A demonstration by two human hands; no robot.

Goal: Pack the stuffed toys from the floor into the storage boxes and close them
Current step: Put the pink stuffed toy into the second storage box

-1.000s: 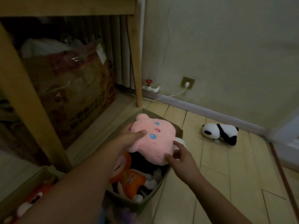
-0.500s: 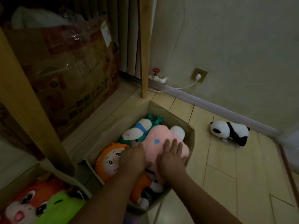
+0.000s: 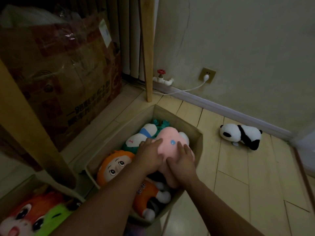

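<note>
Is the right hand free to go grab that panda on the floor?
Probably yes: bare floor lies between the right hand and the panda, though that hand is pressing the pink plush.

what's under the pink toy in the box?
Both hands, left and right, press the pink toy onto an orange doll and a white-green toy. The box floor is covered.

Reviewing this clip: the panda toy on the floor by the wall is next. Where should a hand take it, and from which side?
Probably around the white body of the panda, coming from above. It lies on its side on bare floor, clear of the box, head to the left, so the middle is its broadest open part.
</note>
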